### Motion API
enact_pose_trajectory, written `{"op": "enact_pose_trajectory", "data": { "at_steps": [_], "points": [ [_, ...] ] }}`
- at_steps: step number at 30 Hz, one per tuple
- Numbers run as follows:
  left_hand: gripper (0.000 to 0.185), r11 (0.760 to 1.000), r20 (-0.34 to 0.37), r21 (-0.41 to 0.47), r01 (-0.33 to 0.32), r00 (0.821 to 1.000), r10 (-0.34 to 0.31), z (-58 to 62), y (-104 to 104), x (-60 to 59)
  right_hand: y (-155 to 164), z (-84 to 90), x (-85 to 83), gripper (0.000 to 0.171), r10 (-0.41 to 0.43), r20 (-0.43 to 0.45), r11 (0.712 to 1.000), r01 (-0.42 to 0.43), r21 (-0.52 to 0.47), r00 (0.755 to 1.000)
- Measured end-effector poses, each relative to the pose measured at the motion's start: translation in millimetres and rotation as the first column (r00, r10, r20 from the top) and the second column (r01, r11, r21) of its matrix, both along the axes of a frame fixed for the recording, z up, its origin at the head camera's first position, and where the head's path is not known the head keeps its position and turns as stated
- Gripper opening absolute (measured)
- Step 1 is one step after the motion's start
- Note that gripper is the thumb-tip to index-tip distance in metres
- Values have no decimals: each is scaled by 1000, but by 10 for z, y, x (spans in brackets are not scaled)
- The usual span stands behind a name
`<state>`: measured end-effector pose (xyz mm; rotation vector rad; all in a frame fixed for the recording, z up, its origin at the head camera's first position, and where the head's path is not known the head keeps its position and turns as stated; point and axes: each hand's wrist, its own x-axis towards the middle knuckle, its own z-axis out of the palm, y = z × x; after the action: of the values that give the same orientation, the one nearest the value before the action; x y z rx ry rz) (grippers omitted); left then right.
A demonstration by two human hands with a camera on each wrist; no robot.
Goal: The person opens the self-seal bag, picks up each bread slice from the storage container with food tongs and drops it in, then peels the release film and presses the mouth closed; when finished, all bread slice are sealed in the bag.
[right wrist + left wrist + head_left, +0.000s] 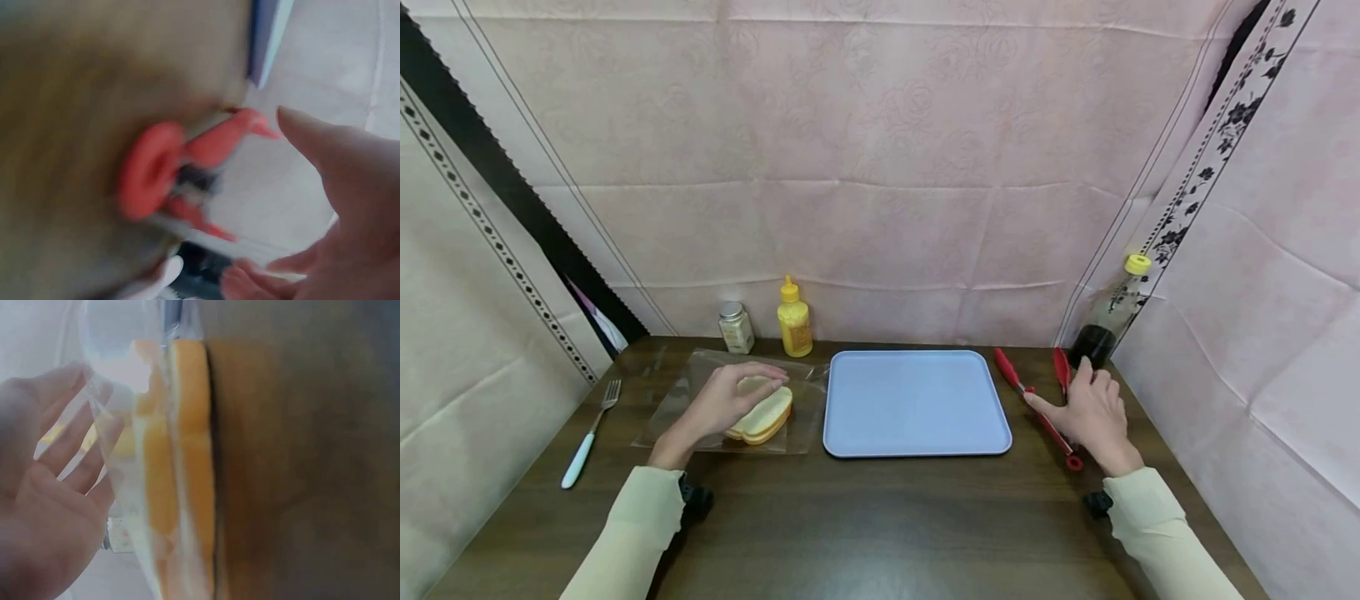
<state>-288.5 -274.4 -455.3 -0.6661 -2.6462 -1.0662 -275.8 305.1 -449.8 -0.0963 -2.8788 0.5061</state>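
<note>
Slices of bread point(775, 414) lie stacked on clear plastic packaging point(797, 433) at the left of the table. Over them hovers my left hand point(730, 398), its fingers extended and loosely bent. The left wrist view has this hand point(56, 462) beside the clear film, with the bread's brown crust point(192, 394) behind it. Red-and-metal tongs point(1006, 367) lie spread apart at the right. My right hand point(1088, 417) reaches over them, thumb stretched out and fingers partly bent. In the right wrist view the tongs point(215, 144) appear blurred, apart from the thumb point(306, 134).
A light blue tray point(917, 404) sits mid-table. Behind the bread stand a yellow squeeze bottle point(794, 321) and a jar with a grey lid point(736, 327). A yellow-capped bottle of dark liquid point(1092, 343) is past my right hand. A fork point(580, 458) lies far left.
</note>
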Motion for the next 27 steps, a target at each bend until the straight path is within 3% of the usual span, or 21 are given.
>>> {"op": "enact_pose_trajectory", "data": {
  "at_steps": [2, 7, 13, 18, 21, 24, 27],
  "points": [
    [18, 1000, -22, 1, -18, 1000, 18, 45, 23, -69, -134, 58, -59, 116, 25, -108, 1000, -27, -10, 994],
    [17, 996, -26, -50, -74, 997, 73, 120, 182, -291, -664, 148, -269, 76, 152, -263, 979, -182, -91, 953],
    [27, 983, 13, -151, -106, 994, 109, 89, 495, -528, -1564, 76, -521, 41, 307, -344, 902, -386, -191, 887],
    [32, 959, 81, -249, -132, 984, 157, 58, 640, -590, -2301, -54, -617, 19, 523, -294, 785, -586, -199, 800],
    [29, 951, 102, -275, -139, 980, 173, 57, 667, -594, -2638, -69, -647, 13, 607, -223, 730, -647, -220, 762],
    [24, 955, 111, -261, -144, 978, 178, 9, 679, -574, -2880, -113, -658, 13, 629, -173, 717, -651, -249, 758],
    [20, 959, 88, -240, -153, 980, 178, -28, 685, -572, -3045, -137, -675, 13, 611, -144, 730, -625, -278, 778]
  ]
}}
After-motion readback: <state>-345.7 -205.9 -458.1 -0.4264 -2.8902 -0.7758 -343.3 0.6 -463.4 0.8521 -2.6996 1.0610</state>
